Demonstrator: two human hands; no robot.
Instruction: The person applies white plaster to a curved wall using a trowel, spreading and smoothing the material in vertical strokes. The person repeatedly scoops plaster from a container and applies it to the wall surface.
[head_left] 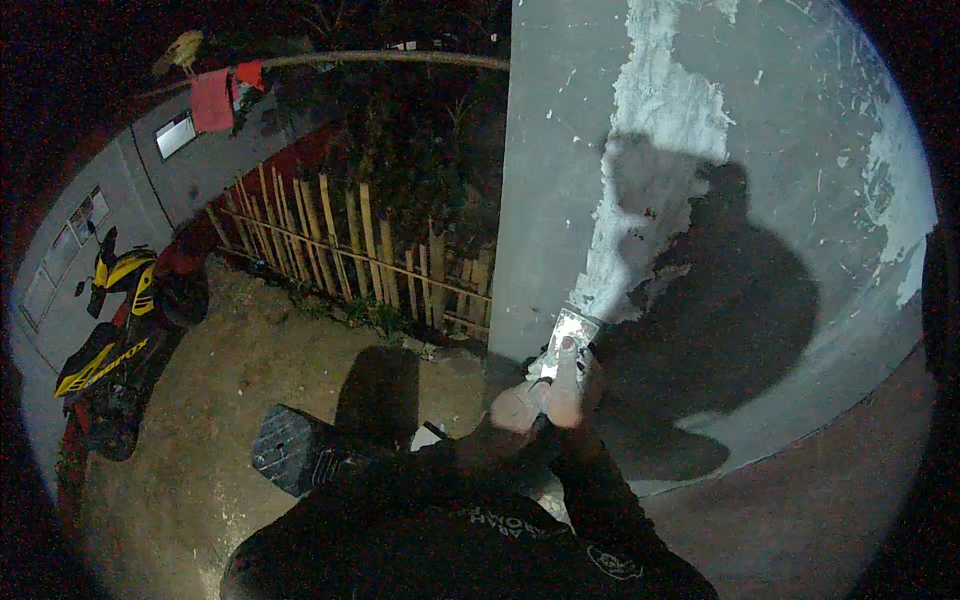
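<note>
My left hand [518,405] and my right hand [568,385] are close together at the lower edge of the grey wall [560,120], both closed on a flat, pale scraper-like tool [576,322]. The tool's wide end lies against or very near a rough whitish patch [668,60] that runs up the wall. Its exact shape is hard to make out under my fingers. A large shadow falls over the patch and the wall to its right.
A yellow and black motorbike [130,280] stands at the left by another wall. A bamboo fence [365,240] runs behind the dirt ground [240,360]. A dark block-like object [285,450] lies left of me. A bird [183,50] perches beside hanging red cloths [210,100].
</note>
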